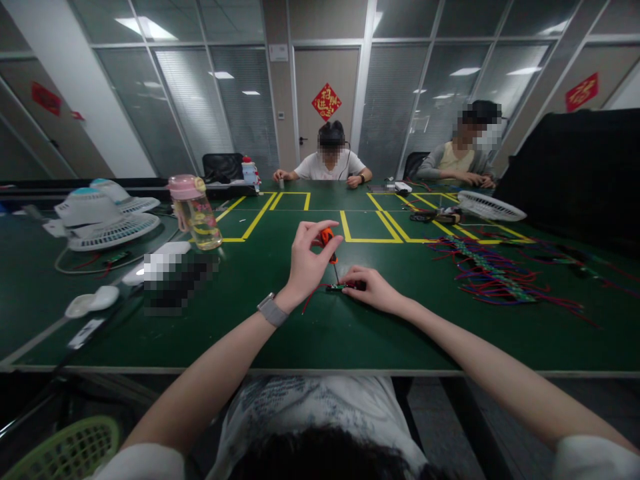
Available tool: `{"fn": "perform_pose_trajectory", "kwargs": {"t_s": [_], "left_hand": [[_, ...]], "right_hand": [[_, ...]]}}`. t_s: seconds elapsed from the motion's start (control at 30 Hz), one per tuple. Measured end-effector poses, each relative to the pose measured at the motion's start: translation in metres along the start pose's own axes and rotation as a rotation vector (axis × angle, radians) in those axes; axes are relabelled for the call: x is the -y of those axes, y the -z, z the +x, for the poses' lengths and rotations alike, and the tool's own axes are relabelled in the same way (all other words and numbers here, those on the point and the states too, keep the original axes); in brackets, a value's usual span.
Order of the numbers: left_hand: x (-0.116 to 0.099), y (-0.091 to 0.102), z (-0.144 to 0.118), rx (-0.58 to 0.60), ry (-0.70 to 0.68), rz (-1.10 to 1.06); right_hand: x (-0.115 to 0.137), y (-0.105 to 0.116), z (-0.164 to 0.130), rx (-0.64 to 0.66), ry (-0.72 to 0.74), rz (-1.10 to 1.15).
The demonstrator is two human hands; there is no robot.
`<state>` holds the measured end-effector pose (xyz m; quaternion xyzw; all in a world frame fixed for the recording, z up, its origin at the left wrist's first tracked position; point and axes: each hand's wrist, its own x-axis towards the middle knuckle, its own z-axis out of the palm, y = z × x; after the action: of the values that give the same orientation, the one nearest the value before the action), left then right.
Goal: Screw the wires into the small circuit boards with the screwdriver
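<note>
Between the curled fingers and thumb of my left hand [311,257] is the orange and black handle of a screwdriver [328,239]. Its shaft points down, with the tip at a small green circuit board [336,288] lying on the table. My right hand [369,285] presses its fingers on the board's right end, and those fingers hide part of it. A red wire [311,300] runs from the board's left side toward me. Whether the screwdriver tip sits in a screw is too small to tell.
A long bundle of circuit boards with red and blue wires [493,270] lies right on the green table [400,343]. Left stand a pink-lidded bottle [195,213] and white fans [100,220]. Another white fan [491,205] lies far right. Two people sit across, beyond yellow tape [373,241].
</note>
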<state>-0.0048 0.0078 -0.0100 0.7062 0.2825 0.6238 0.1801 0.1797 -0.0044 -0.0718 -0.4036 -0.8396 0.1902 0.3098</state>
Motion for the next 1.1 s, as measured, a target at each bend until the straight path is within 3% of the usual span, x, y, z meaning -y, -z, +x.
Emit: {"fn": "perform_pose_trajectory", "kwargs": {"t_s": [0.2,0.4,0.6,0.83,1.0,1.1], "left_hand": [[0.0011,-0.0010,-0.0002,0.056,0.070,-0.166],[0.0012,-0.0001,-0.0007,-0.011,0.001,-0.018],[0.0017,-0.0013,-0.0008,0.055,0.085,-0.187],[0.0014,0.0000,-0.0012,-0.007,-0.015,-0.027],[0.0007,-0.0007,-0.0008,0.083,0.070,-0.209],[0.0010,-0.0010,-0.0012,0.048,0.042,-0.146]], "right_hand": [[-0.0027,-0.0013,0.0003,0.004,0.007,0.006],[-0.0016,-0.0008,0.0001,0.001,0.003,0.011],[-0.0017,-0.0008,0.0000,0.002,-0.002,0.017],[-0.0013,-0.0007,0.0002,0.005,-0.007,0.009],[-0.0010,-0.0007,0.0003,0.000,0.002,0.018],[-0.0015,-0.0008,0.0003,0.005,-0.002,0.009]]}}
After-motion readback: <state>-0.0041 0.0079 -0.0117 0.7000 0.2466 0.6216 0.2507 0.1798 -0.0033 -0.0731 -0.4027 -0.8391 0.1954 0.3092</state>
